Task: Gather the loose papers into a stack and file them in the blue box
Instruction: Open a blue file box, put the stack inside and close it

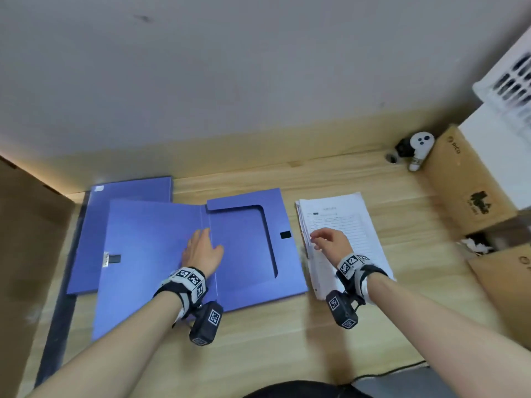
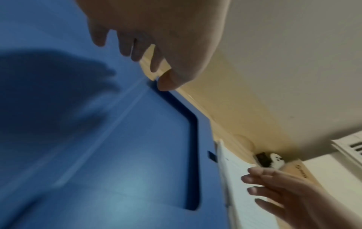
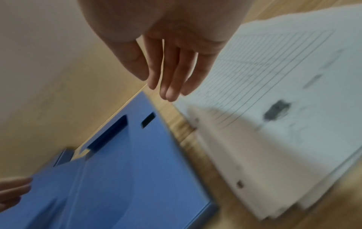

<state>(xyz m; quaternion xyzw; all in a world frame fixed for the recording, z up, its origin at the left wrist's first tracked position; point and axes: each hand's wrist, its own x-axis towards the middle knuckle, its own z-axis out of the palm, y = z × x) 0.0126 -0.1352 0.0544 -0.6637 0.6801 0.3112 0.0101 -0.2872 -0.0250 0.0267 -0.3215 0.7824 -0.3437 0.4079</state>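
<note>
On desk | carton [image 1: 465,182] reads "pico" | papers [image 1: 353,225] print illegible | both grips slack, holding nothing

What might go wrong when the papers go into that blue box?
The white paper stack looks fanned along its left edge, so sheets could slip loose when lifted. The open blue file box has an overhanging frame that might catch corners. The left hand rests near its hinge, the right hand over the papers.

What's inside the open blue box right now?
The open blue plastic file box shows only its bare blue floor; no sheets are in it. The white paper stack lies beside it on the wooden desk. The left hand covers its hinge.
</note>
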